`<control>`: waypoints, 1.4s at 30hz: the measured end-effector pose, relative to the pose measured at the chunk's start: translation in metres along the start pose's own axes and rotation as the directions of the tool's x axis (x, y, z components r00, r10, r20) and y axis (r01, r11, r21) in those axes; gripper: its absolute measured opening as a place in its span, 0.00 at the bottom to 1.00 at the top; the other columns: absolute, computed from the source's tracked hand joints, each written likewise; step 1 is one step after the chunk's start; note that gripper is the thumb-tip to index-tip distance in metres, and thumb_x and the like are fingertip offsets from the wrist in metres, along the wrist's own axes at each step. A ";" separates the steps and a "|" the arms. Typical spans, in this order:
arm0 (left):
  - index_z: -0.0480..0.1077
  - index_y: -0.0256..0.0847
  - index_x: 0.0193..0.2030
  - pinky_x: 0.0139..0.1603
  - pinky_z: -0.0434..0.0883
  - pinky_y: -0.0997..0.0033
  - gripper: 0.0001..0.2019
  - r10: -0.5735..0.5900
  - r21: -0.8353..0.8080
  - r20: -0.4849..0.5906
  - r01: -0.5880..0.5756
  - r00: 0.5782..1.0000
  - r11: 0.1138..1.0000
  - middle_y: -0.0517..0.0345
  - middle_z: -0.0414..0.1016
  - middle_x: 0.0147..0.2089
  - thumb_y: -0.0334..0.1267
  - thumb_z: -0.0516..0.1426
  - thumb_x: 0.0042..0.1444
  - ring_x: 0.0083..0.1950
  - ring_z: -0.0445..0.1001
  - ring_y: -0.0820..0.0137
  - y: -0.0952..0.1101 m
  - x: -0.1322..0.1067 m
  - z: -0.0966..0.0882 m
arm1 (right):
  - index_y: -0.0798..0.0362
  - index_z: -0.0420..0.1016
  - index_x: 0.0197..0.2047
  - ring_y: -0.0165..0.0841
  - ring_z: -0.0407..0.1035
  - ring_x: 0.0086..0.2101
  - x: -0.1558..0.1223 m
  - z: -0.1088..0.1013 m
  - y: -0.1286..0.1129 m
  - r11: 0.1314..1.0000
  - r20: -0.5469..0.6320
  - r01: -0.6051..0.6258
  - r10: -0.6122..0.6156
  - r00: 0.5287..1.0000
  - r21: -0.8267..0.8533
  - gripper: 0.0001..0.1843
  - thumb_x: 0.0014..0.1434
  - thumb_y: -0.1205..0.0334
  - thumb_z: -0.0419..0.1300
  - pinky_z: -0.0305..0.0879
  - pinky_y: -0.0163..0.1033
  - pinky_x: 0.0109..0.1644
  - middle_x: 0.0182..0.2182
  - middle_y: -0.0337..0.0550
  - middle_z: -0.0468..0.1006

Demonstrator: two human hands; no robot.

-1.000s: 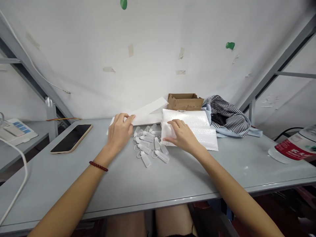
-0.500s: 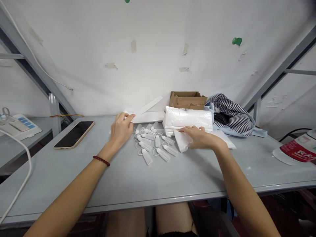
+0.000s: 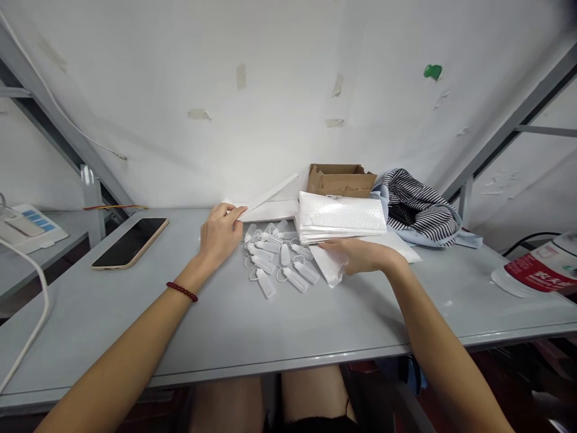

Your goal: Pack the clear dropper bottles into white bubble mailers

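Observation:
My left hand (image 3: 220, 231), a dark red bead bracelet on its wrist, has thumb and fingers closed on the left end of a white box flap (image 3: 273, 191). The flap rises at a slant over a low white box (image 3: 274, 210) against the wall. Several small translucent squeeze bottles (image 3: 295, 279) with looped caps lie in a loose pile between the hands. My right hand (image 3: 360, 255) is closed on a white bubble mailer (image 3: 328, 264) that hangs out at its left. Its fingertips are partly hidden beside a stack of white bubble mailers (image 3: 342, 215).
An open cardboard box (image 3: 340, 180) and a striped cloth bag (image 3: 417, 210) stand behind the stack. A phone (image 3: 131, 243) lies at left, with a white cable (image 3: 38, 313) near the table edge. A red-labelled plastic container (image 3: 541, 267) is at far right.
My right hand has slid lower, its fingers now under the stack's front edge, and the mailer has tilted down. My left hand stays on the flap. The view has shifted slightly.

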State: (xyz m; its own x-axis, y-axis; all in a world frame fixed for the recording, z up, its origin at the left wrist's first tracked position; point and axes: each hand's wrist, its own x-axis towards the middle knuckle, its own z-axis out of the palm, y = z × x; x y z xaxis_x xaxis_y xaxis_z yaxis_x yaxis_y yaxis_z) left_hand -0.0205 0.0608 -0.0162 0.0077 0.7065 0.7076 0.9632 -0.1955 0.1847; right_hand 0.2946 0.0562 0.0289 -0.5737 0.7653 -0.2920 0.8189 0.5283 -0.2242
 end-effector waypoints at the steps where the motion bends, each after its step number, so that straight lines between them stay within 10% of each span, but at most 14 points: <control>1: 0.75 0.42 0.48 0.33 0.65 0.69 0.18 0.005 -0.005 -0.006 -0.005 1.000 1.000 0.53 0.73 0.43 0.28 0.49 0.55 0.46 0.70 0.63 0.000 0.000 0.000 | 0.47 0.61 0.64 0.46 0.67 0.53 0.000 0.000 -0.001 1.000 -0.039 0.018 -0.017 0.999 0.025 0.41 0.45 0.74 0.57 0.67 0.45 0.49 0.59 0.46 0.68; 7: 0.74 0.44 0.48 0.27 0.61 0.70 0.19 0.089 0.045 0.000 -0.089 0.996 0.995 0.53 0.73 0.43 0.26 0.49 0.55 0.45 0.70 0.63 0.013 -0.003 -0.007 | 0.45 0.71 0.57 0.42 0.67 0.54 -0.004 -0.001 -0.004 0.951 -0.330 0.233 -0.159 0.931 0.201 0.27 0.52 0.64 0.62 0.65 0.47 0.56 0.54 0.41 0.74; 10: 0.72 0.44 0.49 0.24 0.58 0.70 0.20 0.181 0.113 0.019 -0.182 0.983 0.977 0.53 0.73 0.44 0.24 0.49 0.54 0.44 0.68 0.63 0.023 -0.004 -0.014 | 0.50 0.79 0.44 0.38 0.74 0.43 -0.007 0.000 -0.015 0.891 -0.557 0.358 -0.153 0.816 0.280 0.13 0.58 0.58 0.60 0.71 0.44 0.48 0.42 0.42 0.81; 11: 0.72 0.44 0.49 0.24 0.58 0.70 0.20 0.213 0.136 0.026 -0.214 0.977 0.967 0.52 0.72 0.45 0.24 0.49 0.54 0.43 0.68 0.63 0.026 -0.005 -0.016 | 0.52 0.79 0.40 0.36 0.76 0.38 -0.006 0.001 -0.020 0.874 -0.679 0.409 -0.135 0.721 0.260 0.11 0.59 0.57 0.59 0.73 0.43 0.43 0.35 0.43 0.82; 14: 0.72 0.42 0.49 0.25 0.60 0.70 0.20 0.314 0.206 0.026 -0.312 0.949 0.927 0.50 0.73 0.45 0.22 0.49 0.54 0.43 0.67 0.62 0.034 -0.006 -0.018 | 0.53 0.77 0.42 0.36 0.74 0.36 0.001 0.010 -0.033 0.937 -0.962 0.345 -0.141 0.232 -0.054 0.11 0.59 0.57 0.60 0.72 0.43 0.38 0.34 0.46 0.80; 15: 0.71 0.42 0.49 0.26 0.60 0.69 0.21 0.351 0.226 0.015 -0.345 0.936 0.911 0.49 0.73 0.45 0.21 0.48 0.54 0.42 0.67 0.62 0.038 -0.007 -0.018 | 0.53 0.76 0.44 0.38 0.73 0.41 0.004 0.014 -0.037 0.943 -0.958 0.271 -0.240 0.160 -0.191 0.13 0.58 0.57 0.61 0.72 0.45 0.43 0.38 0.49 0.79; 16: 0.71 0.41 0.49 0.27 0.61 0.69 0.21 0.390 0.243 -0.001 -0.378 0.921 0.893 0.49 0.74 0.44 0.20 0.48 0.54 0.42 0.68 0.63 0.041 -0.008 -0.018 | 0.54 0.75 0.47 0.41 0.71 0.47 0.008 0.019 -0.042 0.927 -0.923 0.200 -0.349 0.160 -0.316 0.15 0.57 0.58 0.62 0.70 0.48 0.48 0.43 0.52 0.78; 20: 0.71 0.40 0.49 0.30 0.63 0.68 0.17 0.582 0.243 -0.083 -0.550 0.809 0.799 0.51 0.75 0.42 0.23 0.48 0.60 0.35 0.68 0.66 0.060 -0.016 -0.014 | 0.59 0.63 0.61 0.46 0.55 0.62 0.021 0.039 -0.054 0.840 -0.772 -0.013 -0.492 0.402 -0.542 0.23 0.63 0.68 0.52 0.56 0.56 0.61 0.60 0.59 0.65; 23: 0.71 0.39 0.48 0.33 0.65 0.68 0.12 0.691 0.119 -0.129 -0.680 0.712 0.723 0.52 0.76 0.42 0.29 0.50 0.62 0.36 0.69 0.67 0.071 -0.021 -0.012 | 0.63 0.63 0.60 0.44 0.55 0.62 0.028 0.048 -0.051 0.834 -0.768 -0.095 -0.449 0.457 -0.543 0.23 0.63 0.75 0.45 0.53 0.55 0.62 0.60 0.59 0.65; 25: 0.72 0.39 0.47 0.39 0.67 0.65 0.10 0.667 -0.016 -0.156 -0.677 0.728 0.736 0.51 0.76 0.44 0.35 0.52 0.62 0.41 0.70 0.65 0.071 -0.021 -0.011 | 0.62 0.66 0.58 0.43 0.60 0.60 0.031 0.048 -0.044 0.841 -0.779 -0.124 -0.419 0.468 -0.527 0.23 0.62 0.76 0.44 0.54 0.53 0.61 0.58 0.58 0.68; 30: 0.74 0.40 0.48 0.54 0.66 0.54 0.14 -0.055 -0.499 -0.052 0.022 0.997 0.866 0.47 0.73 0.51 0.41 0.56 0.57 0.56 0.66 0.57 0.050 -0.007 -0.015 | 0.61 0.69 0.56 0.43 0.62 0.58 0.033 0.041 -0.027 0.870 -0.826 -0.190 -0.334 0.454 -0.456 0.27 0.58 0.82 0.42 0.55 0.54 0.59 0.58 0.59 0.68; 32: 0.73 0.38 0.49 0.53 0.68 0.56 0.17 -0.241 -0.703 0.292 0.378 0.926 0.603 0.47 0.74 0.51 0.41 0.59 0.52 0.55 0.69 0.57 0.041 -0.001 -0.019 | 0.60 0.69 0.56 0.43 0.61 0.59 0.033 0.040 -0.027 0.875 -0.831 -0.186 -0.330 0.448 -0.448 0.28 0.56 0.82 0.42 0.54 0.54 0.60 0.58 0.59 0.68; 36: 0.76 0.34 0.37 0.43 0.72 0.62 0.14 -0.061 -0.644 0.755 0.756 0.653 0.119 0.48 0.79 0.37 0.39 0.65 0.43 0.39 0.76 0.63 0.034 0.003 -0.022 | 0.61 0.65 0.58 0.44 0.56 0.61 0.035 0.046 -0.036 0.887 -0.813 -0.153 -0.315 0.489 -0.435 0.29 0.55 0.82 0.43 0.53 0.55 0.60 0.61 0.61 0.63; 42: 0.75 0.35 0.28 0.34 0.70 0.68 0.11 0.024 -0.646 0.751 0.727 0.660 0.232 0.55 0.77 0.28 0.39 0.67 0.37 0.30 0.74 0.67 0.047 -0.007 -0.017 | 0.60 0.41 0.69 0.61 0.34 0.65 0.028 0.054 -0.057 0.882 -0.709 -0.089 -0.307 0.635 -0.462 0.43 0.54 0.63 0.56 0.43 0.71 0.57 0.67 0.68 0.43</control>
State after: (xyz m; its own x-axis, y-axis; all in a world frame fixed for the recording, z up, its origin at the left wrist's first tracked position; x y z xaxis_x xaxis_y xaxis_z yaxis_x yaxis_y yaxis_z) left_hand 0.0207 0.0351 -0.0011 0.2296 0.9724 -0.0405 0.0553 0.0285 0.9981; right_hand 0.2313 0.0278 -0.0167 -0.6035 0.5840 0.5429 0.7815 0.5682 0.2576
